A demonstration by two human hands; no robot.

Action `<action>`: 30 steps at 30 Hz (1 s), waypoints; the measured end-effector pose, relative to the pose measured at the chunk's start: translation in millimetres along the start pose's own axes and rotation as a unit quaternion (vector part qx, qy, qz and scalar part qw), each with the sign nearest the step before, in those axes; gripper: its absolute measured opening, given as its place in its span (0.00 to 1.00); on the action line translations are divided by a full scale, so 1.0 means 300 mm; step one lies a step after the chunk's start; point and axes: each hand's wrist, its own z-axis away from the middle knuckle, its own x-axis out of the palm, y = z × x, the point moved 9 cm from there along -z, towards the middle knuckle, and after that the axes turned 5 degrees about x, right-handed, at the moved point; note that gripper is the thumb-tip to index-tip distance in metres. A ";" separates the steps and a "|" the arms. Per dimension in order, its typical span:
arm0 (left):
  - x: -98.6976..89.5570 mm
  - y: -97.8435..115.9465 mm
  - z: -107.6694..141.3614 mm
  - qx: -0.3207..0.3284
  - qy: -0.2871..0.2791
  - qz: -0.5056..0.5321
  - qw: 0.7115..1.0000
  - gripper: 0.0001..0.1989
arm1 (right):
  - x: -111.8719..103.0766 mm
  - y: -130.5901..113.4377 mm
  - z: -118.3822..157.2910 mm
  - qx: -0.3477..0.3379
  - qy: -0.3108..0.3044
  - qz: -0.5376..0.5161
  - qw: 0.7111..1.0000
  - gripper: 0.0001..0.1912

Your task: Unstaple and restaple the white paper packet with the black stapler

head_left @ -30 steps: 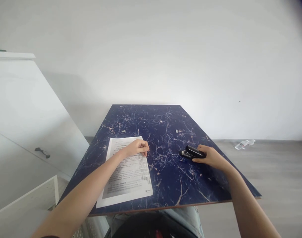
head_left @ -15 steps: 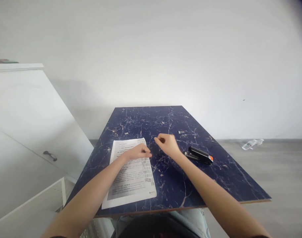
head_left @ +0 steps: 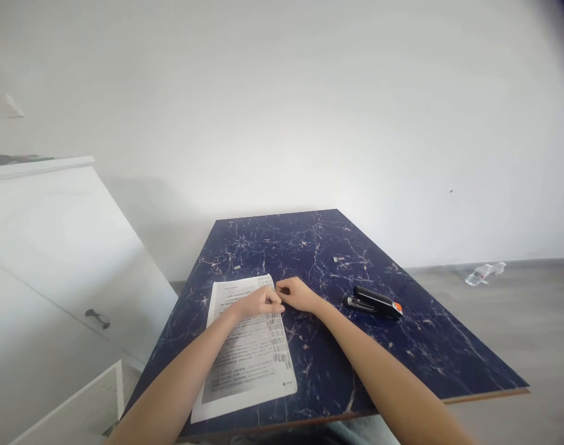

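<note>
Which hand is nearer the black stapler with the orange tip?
Right. The right hand lies left of the black stapler with the orange tip, apart from it; the left hand is farther left, on the printed paper sheet.

Surface (head_left: 319, 247): dark blue marble-look laminate, white veining, slight sheen; raw wood-coloured core showing along the near edge. Printed sheets (head_left: 247, 346) on it: matt white paper, black print. Stapler (head_left: 373, 303), right of the sheets: glossy black plastic, orange end, metal base strip. Cabinet (head_left: 54, 247), left of the surface: smooth white painted panels, dark metal handle.
</note>
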 end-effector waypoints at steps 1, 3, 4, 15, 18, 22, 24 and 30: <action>-0.001 -0.001 0.000 0.000 0.002 -0.001 1.000 0.30 | -0.003 -0.004 0.000 -0.003 -0.006 -0.003 1.000 0.12; 0.000 0.000 0.001 0.000 0.002 0.000 1.000 0.30 | -0.004 -0.009 -0.001 -0.009 -0.015 -0.010 1.000 0.10; 0.001 0.002 0.001 0.001 0.001 0.001 1.000 0.30 | -0.004 -0.010 -0.001 -0.011 -0.017 -0.013 1.000 0.10; 0.000 0.012 0.002 0.002 0.008 0.004 1.000 0.31 | 0.003 -0.010 0.005 -0.010 -0.026 -0.008 1.000 0.09; -0.004 0.007 0.003 -0.006 0.019 0.000 1.000 0.28 | 0.000 -0.015 0.004 -0.013 -0.024 -0.009 1.000 0.09; -0.006 0.001 0.002 -0.002 0.022 -0.017 1.000 0.26 | 0.008 -0.013 0.000 -0.025 -0.026 0.016 0.999 0.12; -0.004 -0.004 0.001 0.001 0.018 -0.025 1.000 0.27 | 0.016 -0.010 -0.002 -0.035 -0.029 0.035 0.998 0.14; -0.007 -0.013 0.000 0.007 0.017 -0.036 0.999 0.26 | 0.037 0.001 -0.009 -0.041 -0.043 0.045 0.997 0.16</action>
